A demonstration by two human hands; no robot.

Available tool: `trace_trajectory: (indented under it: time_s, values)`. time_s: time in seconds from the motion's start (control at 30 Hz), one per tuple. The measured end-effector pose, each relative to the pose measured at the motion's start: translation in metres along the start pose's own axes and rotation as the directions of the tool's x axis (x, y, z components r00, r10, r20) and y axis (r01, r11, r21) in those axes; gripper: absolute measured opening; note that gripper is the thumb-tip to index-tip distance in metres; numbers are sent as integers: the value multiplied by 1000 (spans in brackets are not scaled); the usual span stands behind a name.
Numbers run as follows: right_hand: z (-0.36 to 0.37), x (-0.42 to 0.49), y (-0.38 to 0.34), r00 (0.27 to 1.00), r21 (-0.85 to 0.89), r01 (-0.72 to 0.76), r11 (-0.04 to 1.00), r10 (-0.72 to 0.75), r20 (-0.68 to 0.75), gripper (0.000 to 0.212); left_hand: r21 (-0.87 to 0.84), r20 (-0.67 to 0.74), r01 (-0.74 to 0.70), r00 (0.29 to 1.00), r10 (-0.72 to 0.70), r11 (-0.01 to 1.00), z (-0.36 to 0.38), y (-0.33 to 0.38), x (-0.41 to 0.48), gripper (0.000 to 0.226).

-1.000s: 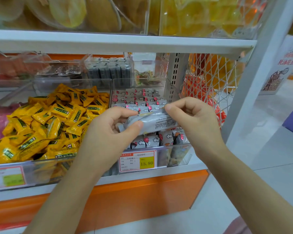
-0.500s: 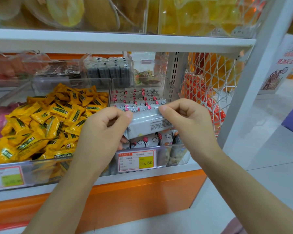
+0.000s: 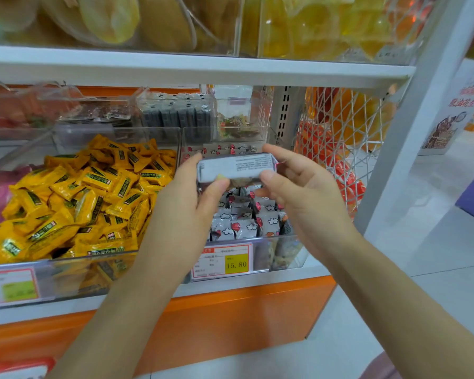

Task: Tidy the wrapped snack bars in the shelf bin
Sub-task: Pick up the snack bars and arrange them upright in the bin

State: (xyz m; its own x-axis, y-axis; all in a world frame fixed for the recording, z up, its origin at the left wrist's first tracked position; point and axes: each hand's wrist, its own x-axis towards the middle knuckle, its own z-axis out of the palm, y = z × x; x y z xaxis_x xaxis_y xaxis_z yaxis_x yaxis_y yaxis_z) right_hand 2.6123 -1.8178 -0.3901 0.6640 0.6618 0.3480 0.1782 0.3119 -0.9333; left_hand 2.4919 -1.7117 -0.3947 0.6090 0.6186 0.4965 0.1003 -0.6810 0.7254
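One snack bar (image 3: 236, 168), grey wrapper, held level above the clear bin (image 3: 288, 253); left hand (image 3: 186, 203) pinches its left end, right hand (image 3: 304, 192) pinches its right end.

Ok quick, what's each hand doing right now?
Left hand: pinching the left end of the wrapped snack bar.
Right hand: pinching its right end.

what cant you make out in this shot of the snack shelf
All from the head view:
- The print on the held snack bar is too small to read.
- The bars in the middle of the shelf bin are hidden by the left hand, the right hand and the held bar.
- The left price tag is blurred and its number is unreadable.
- The top-shelf goods are cut off by the upper edge.
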Motion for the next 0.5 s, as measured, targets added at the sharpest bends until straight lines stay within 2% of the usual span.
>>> trace_trajectory:
  time_s: [0.1,0.17,0.23,0.3,0.37,0.5]
  values:
    - [-8,11,-5,993,-129,35,991,-49,-108,31,283,1,-113,993,118,952,-1,-2,7,58]
    - [-14,21,-9,974,-264,73,962,-126,-188,27,546,19,-162,983,180,822,-4,-8,14,57]
    - [-15,32,-9,962,-432,89,897,-190,-197,26,658,90,-166,986,142,735,-5,-15,18,51]
    - [-12,41,-8,970,-558,99,824,-205,-130,26,675,148,-160,986,79,721,-4,-22,18,47]
    - [-8,50,-8,979,-667,139,732,-205,-20,28,684,175,-177,982,77,708,-1,-27,17,46]
    - [1,66,-14,948,-871,311,380,-186,257,29,646,172,-190,980,102,739,1,-31,18,46]
